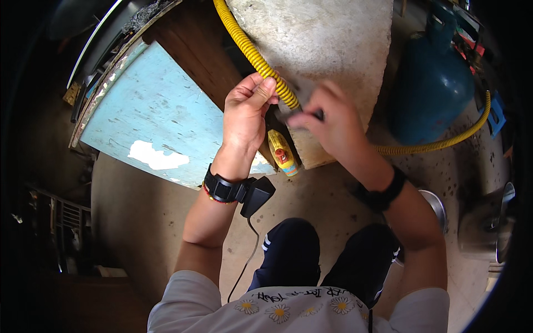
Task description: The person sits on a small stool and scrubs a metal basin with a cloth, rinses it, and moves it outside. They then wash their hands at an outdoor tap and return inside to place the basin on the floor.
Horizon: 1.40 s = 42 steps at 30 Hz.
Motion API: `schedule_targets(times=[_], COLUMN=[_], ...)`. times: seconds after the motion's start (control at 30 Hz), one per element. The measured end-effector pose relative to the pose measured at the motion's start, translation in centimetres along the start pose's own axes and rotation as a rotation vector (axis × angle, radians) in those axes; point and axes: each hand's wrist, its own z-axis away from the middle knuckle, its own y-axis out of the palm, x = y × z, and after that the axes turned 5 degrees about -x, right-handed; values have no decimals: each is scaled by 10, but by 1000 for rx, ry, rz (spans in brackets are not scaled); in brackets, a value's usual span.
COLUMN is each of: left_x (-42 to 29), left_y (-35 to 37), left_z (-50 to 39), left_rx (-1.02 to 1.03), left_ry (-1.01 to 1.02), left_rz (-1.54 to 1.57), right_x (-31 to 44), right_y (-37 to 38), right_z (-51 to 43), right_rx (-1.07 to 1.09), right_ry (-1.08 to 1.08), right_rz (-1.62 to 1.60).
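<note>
A yellow ribbed hose [245, 43] comes down from the top of the picture. My left hand [250, 100] pinches it between thumb and fingers a little above its lower end. At that end, my right hand [333, 112] is closed on a small dark object [320, 115]; motion blur hides what kind it is. The dark piece right at the hose's tip is blurred too, so I cannot tell whether it belongs to the hose or to what I hold. Below my hands, a yellow bottle with a red cap [281, 155] is in the gap beside the concrete slab [333, 50].
On the left is a worn light-blue panel [154, 112] with peeling paint. A blue-green gas cylinder [433, 91] stands at right, with another length of yellow ribbed hose [437, 145] running past it. Metal pots [481, 229] are near my right arm. A cable [252, 254] hangs from my left wrist device.
</note>
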Motion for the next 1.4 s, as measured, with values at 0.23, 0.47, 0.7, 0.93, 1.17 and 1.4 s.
schedule_targets(times=[0.23, 0.47, 0.7, 0.93, 1.17, 1.4], left_x=[-4, -16, -11, -3, 8, 14], left_y=[7, 6, -5, -3, -16, -13], left_z=[2, 6, 3, 5, -1, -4], left_rx=[0, -87, -42, -10, 107, -54], left_ry=[55, 27, -27, -81, -72, 26], left_rz=[5, 19, -56, 52, 202, 72], right_x=[-15, 17, -19, 4, 22, -29], right_y=[-15, 19, -37, 17, 68, -29], right_z=[18, -41, 48, -19, -38, 67], right_rx=[-68, -186, 77, -93, -218, 266], right_ry=[-36, -71, -87, -19, -127, -259], right_rz=[-6, -128, 160, -164, 288, 506])
